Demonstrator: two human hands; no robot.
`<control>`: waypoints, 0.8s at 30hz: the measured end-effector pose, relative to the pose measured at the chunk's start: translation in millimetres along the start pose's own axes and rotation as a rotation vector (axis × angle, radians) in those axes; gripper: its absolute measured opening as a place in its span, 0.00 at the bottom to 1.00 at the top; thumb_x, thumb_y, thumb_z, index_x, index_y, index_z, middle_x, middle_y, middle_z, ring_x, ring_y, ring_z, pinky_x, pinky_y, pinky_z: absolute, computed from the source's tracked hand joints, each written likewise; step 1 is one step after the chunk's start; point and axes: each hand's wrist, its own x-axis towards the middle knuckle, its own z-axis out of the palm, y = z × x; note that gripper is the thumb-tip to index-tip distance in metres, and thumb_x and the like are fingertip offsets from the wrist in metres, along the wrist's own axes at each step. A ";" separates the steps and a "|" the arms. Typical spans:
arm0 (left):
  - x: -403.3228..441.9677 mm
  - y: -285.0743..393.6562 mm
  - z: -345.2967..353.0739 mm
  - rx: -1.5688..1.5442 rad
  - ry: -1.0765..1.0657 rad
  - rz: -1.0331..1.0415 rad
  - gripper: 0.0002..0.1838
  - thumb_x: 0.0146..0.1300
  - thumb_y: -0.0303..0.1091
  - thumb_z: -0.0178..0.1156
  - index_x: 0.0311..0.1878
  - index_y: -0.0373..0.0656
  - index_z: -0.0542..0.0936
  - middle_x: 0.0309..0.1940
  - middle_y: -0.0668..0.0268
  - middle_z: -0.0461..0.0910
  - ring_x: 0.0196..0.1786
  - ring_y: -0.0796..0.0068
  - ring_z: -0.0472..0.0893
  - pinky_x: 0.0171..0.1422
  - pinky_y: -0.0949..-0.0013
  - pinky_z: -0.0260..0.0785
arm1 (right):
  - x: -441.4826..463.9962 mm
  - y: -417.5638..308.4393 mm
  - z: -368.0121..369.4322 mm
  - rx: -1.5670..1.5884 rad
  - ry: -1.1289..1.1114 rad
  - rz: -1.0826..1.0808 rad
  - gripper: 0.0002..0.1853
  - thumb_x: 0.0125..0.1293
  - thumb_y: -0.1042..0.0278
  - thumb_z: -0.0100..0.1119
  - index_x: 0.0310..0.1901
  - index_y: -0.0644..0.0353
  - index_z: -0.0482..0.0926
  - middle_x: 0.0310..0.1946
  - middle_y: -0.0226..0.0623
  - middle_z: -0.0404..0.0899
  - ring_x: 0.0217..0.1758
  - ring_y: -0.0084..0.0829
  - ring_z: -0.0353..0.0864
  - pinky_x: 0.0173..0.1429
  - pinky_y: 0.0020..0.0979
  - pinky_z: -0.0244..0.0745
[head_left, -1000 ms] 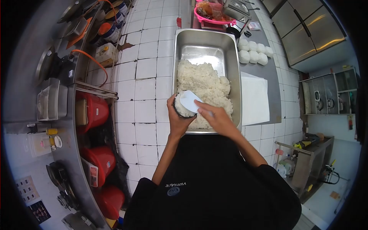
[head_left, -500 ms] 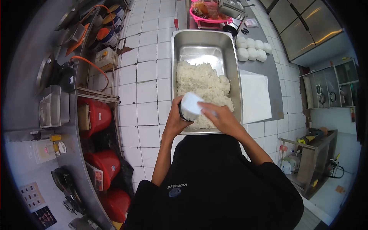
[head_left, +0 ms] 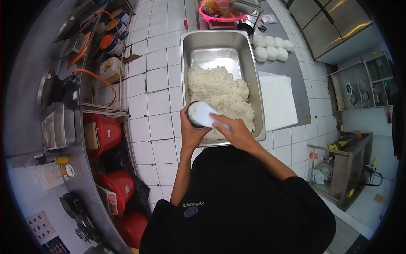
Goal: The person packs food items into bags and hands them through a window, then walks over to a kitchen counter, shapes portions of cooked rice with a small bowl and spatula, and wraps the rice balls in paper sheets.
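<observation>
My left hand point(head_left: 192, 134) is wrapped round a small dark cup point(head_left: 192, 122) with white rice visible at its rim. In my right hand point(head_left: 235, 132) is the handle of a pale rice paddle point(head_left: 204, 115), whose flat blade lies over the cup's mouth and hides part of the rice inside. Both hands are above the near end of a deep steel pan point(head_left: 215, 56). A large mound of cooked rice point(head_left: 220, 91) covers the pan's middle and near part, while bare metal shows at its far end.
To the pan's right are several white rice portions point(head_left: 270, 47) in two rows and a white sheet point(head_left: 277, 101) on the grey table point(head_left: 298, 84). A pink basket point(head_left: 222, 17) stands beyond the pan. Red bins point(head_left: 103, 133) sit under the left counter.
The paddle blade, blurred before, now shows sharply over the cup, with rice visible beside it. Both hands and the cup appear slightly further left, as the whole view has shifted a little.
</observation>
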 end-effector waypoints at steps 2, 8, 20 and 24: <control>-2.2 -7.1 -0.1 -0.092 0.051 -0.012 0.52 0.40 0.24 0.81 0.68 0.38 0.58 0.60 0.54 0.71 0.62 0.62 0.75 0.66 0.62 0.72 | 7.6 2.7 1.7 0.114 0.134 0.004 0.20 0.75 0.58 0.56 0.64 0.57 0.78 0.57 0.54 0.81 0.57 0.46 0.84 0.60 0.36 0.75; -9.2 -14.2 -7.6 -0.176 0.089 -0.051 0.52 0.43 0.21 0.78 0.70 0.37 0.56 0.61 0.55 0.69 0.64 0.63 0.74 0.68 0.63 0.70 | 15.5 6.0 -3.9 0.250 -0.085 0.095 0.20 0.79 0.58 0.51 0.65 0.56 0.78 0.46 0.36 0.83 0.44 0.24 0.77 0.53 0.28 0.73; -12.5 22.8 31.3 -0.264 0.137 0.063 0.59 0.37 0.32 0.85 0.73 0.37 0.59 0.68 0.54 0.65 0.68 0.60 0.70 0.73 0.58 0.65 | 34.2 35.2 -1.0 0.783 -0.062 0.438 0.28 0.80 0.44 0.40 0.65 0.58 0.74 0.61 0.41 0.78 0.61 0.40 0.79 0.63 0.41 0.76; -12.2 55.9 43.1 0.388 -0.165 0.228 0.65 0.47 0.61 0.76 0.81 0.41 0.51 0.78 0.45 0.50 0.81 0.45 0.48 0.83 0.51 0.42 | 18.5 42.6 -23.3 1.430 0.152 0.543 0.32 0.79 0.37 0.34 0.65 0.54 0.72 0.57 0.40 0.81 0.53 0.35 0.84 0.48 0.36 0.82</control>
